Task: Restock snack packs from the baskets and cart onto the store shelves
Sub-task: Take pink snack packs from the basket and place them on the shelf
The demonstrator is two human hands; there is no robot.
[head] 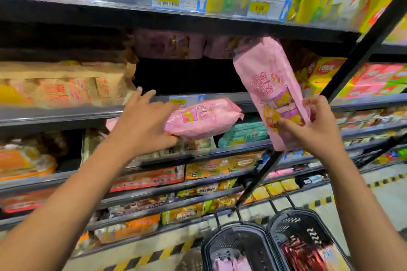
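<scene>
Two pink snack packs are being handled at the shelves right now: the left hand (141,123) is gripping one pink pack (201,117) lying flat, thumb beneath and fingers (144,94) spreading forward over the edge of the shelf (66,114), while the right hand (317,125) is pinching the lower end of the second pink pack (271,92), standing it nearly upright in front of the dark gap on that shelf. Both are looking light, soft and crinkly, a bit slippery, so gripping mid-body or by a sealed end seems safest. Two black baskets (273,222) are waiting below, with more pink packs in the left one, too blurry for counting
</scene>
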